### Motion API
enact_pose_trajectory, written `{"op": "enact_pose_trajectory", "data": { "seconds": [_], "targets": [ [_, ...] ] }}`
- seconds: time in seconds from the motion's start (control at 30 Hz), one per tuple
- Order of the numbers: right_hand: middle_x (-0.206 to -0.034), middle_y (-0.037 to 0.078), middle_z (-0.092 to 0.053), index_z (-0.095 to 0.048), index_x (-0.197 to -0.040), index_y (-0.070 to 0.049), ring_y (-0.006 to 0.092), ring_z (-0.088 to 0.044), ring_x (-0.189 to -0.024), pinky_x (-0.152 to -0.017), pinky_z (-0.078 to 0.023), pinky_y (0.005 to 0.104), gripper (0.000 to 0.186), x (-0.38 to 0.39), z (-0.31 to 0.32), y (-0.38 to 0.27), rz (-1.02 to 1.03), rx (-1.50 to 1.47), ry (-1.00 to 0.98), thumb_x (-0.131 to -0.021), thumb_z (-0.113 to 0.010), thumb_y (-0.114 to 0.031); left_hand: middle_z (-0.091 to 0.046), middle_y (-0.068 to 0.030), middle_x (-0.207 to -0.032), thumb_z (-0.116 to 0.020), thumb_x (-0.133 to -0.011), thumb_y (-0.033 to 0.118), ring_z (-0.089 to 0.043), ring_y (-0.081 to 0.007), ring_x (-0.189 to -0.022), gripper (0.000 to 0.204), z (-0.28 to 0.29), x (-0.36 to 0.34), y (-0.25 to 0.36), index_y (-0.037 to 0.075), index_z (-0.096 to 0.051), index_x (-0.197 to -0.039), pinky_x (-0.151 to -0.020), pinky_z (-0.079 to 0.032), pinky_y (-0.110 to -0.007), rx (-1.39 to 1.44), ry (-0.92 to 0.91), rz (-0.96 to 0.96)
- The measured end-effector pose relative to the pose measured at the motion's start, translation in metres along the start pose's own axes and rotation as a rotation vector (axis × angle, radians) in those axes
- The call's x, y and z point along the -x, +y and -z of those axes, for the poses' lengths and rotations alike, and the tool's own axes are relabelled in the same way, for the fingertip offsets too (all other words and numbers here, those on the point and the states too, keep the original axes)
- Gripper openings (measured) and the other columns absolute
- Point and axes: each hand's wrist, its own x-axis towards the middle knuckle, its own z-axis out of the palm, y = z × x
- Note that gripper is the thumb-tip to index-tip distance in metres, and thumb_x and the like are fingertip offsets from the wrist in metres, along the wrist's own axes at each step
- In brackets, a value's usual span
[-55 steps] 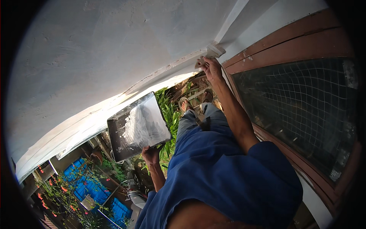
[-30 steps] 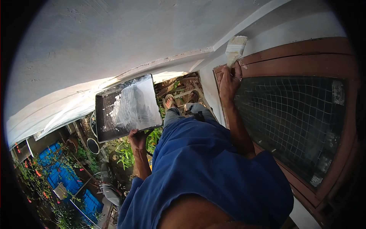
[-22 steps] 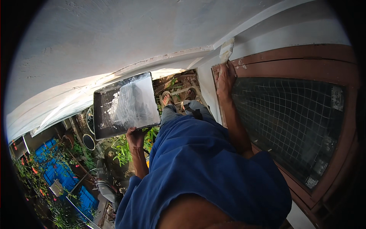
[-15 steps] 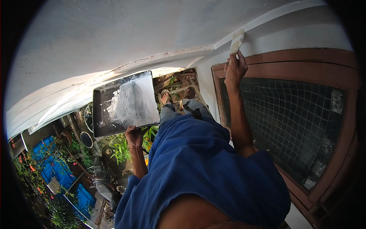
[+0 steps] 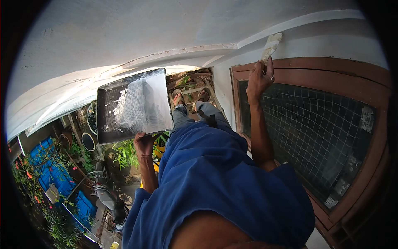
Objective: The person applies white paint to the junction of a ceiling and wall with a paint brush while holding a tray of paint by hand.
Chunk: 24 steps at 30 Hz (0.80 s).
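Observation:
My left hand (image 5: 144,144) is closed on the near edge of a black paint tray (image 5: 112,108), its thumb over the rim. White paint (image 5: 155,97) coats the tray's right side, with streaks across the ribbed middle. Up at the right, my right hand (image 5: 259,81) grips a paintbrush (image 5: 272,45) whose bristles are caked white. The bristles lie against or very near the white wall (image 5: 306,43), just below a ledge (image 5: 304,20); I cannot tell whether they touch. My fingers hide most of the brush handle.
A brown-framed window (image 5: 306,63) with wire mesh (image 5: 315,120) fills the right side. My sandalled feet (image 5: 178,98) stand high on a narrow support above the ground. Far below on the left are a parked motorcycle (image 5: 105,197), flowering plants (image 5: 62,224) and blue panels (image 5: 62,178).
My right hand and the brush have shifted right along the wall, and the brush leans more to the right. The tray sits slightly higher and further left in view, still held.

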Motion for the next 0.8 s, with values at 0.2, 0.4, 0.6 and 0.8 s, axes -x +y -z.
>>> {"op": "enact_pose_trajectory", "data": {
  "seconds": [0.2, 0.4, 0.6, 0.8],
  "targets": [
    [-0.071, 0.007, -0.057, -0.051, -0.114, 0.005, 0.0123, -0.05, -0.062, -0.058, -0.041, 0.0246, 0.04, 0.036, 0.017, 0.038, -0.304, 0.266, -0.185, -0.079, -0.058, -0.014, -0.052, -0.0156, -0.117, -0.053, -0.063, 0.008, -0.042, -0.0332, -0.115, 0.053, 0.002, 0.003, -0.002, 0.001, -0.047, -0.116, -0.097, -0.014, -0.066, -0.005, 0.033, -0.026],
    [-0.062, 0.006, -0.051, -0.049, -0.115, 0.001, 0.0126, -0.045, -0.044, -0.041, -0.037, 0.026, 0.042, 0.024, 0.005, 0.068, -0.488, 0.177, -0.193, -0.075, -0.056, -0.008, -0.048, -0.0145, -0.121, -0.051, -0.062, 0.007, -0.041, -0.0317, -0.116, 0.061, 0.002, 0.004, -0.003, 0.002, -0.041, -0.122, -0.095, -0.02, -0.067, 0.001, 0.064, -0.042],
    [-0.059, 0.004, -0.046, -0.048, -0.101, 0.0, 0.0111, -0.042, -0.04, -0.032, -0.029, 0.0249, 0.028, 0.0, -0.029, 0.111, -0.656, -0.118, -0.041, -0.073, -0.052, -0.002, -0.053, -0.0123, -0.116, -0.051, -0.064, 0.005, -0.044, -0.0309, -0.113, 0.051, 0.021, -0.003, -0.002, 0.002, -0.048, -0.115, -0.095, -0.02, -0.066, 0.039, 0.048, -0.006],
    [-0.056, 0.003, -0.044, -0.049, -0.09, 0.001, 0.011, -0.043, -0.041, -0.035, -0.034, 0.0244, 0.017, -0.019, -0.053, 0.077, -0.521, 0.11, 0.057, -0.073, -0.052, 0.0, -0.053, -0.0125, -0.116, -0.051, -0.065, 0.005, -0.044, -0.0309, -0.113, 0.05, 0.017, -0.003, 0.0, 0.002, -0.048, -0.115, -0.095, -0.02, -0.065, 0.036, 0.051, -0.011]
  ]
}}
